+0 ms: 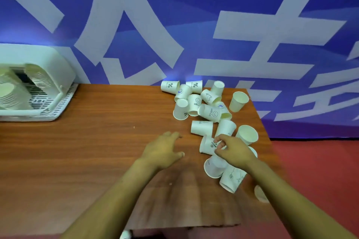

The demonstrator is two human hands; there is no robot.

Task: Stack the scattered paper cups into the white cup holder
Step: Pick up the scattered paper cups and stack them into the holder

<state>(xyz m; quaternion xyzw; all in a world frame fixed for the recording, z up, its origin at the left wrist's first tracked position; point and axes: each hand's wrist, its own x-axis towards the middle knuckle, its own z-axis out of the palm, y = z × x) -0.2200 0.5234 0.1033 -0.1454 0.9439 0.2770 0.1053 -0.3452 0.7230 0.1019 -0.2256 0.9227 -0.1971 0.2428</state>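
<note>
Several white paper cups (pixel 204 106) with blue prints lie scattered over the right part of the wooden table (pixel 87 151), some upright, some upside down, some on their sides. My right hand (pixel 232 150) has its fingers closed around a cup with a percent sign (pixel 207 144) that lies on its side. My left hand (pixel 165 149) hovers flat and open over bare table just left of that cup. The white cup holder (pixel 48 68) stands at the far left, with stacks of cups (pixel 39 81) inside it.
A blue banner with large white characters (pixel 233 35) hangs right behind the table. Red floor (pixel 320 170) shows past the table's right edge, where one cup (pixel 261 194) sits at the brink. The holder rests on a white slotted tray (pixel 56 105).
</note>
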